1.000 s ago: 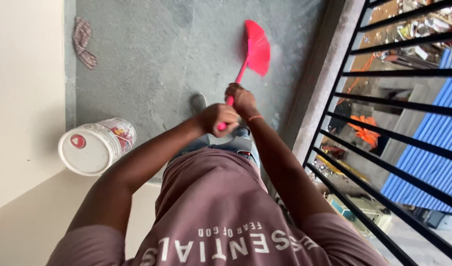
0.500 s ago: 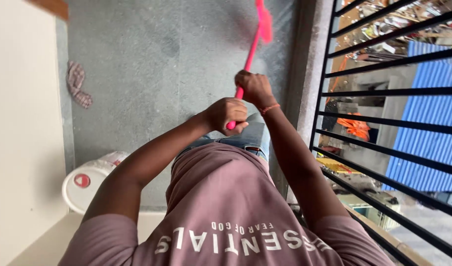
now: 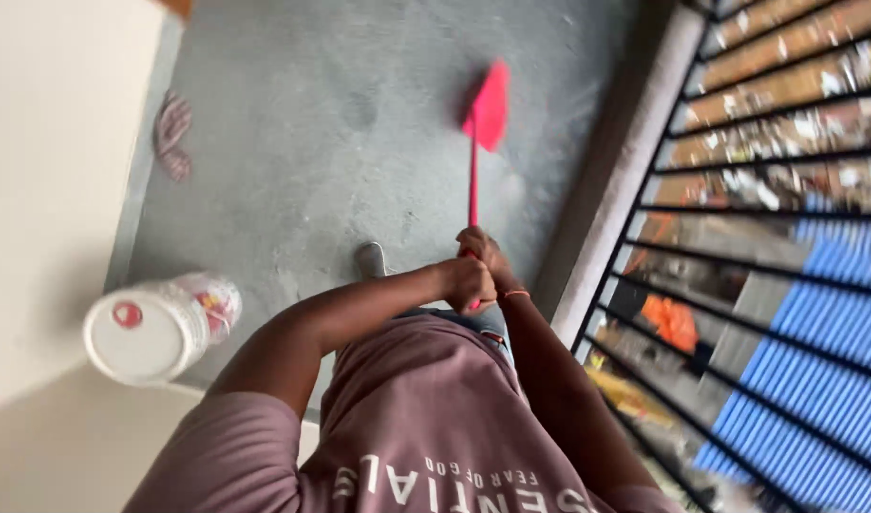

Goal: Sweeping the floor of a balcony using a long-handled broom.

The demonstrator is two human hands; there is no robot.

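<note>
Half a second ago my broom [image 3: 480,128] head was swung far out; now it has come back nearer, so I judge a fresh stroke over the rough grey floor [image 3: 293,161]. Left hand [image 3: 466,282] and right hand [image 3: 483,249] both clench the thin pink plastic handle, stacked. A white bucket [image 3: 155,328] sits well left.

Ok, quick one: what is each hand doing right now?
Left hand: closed around the lower end of the pink broom handle.
Right hand: closed on the same handle, just above the left.
</note>
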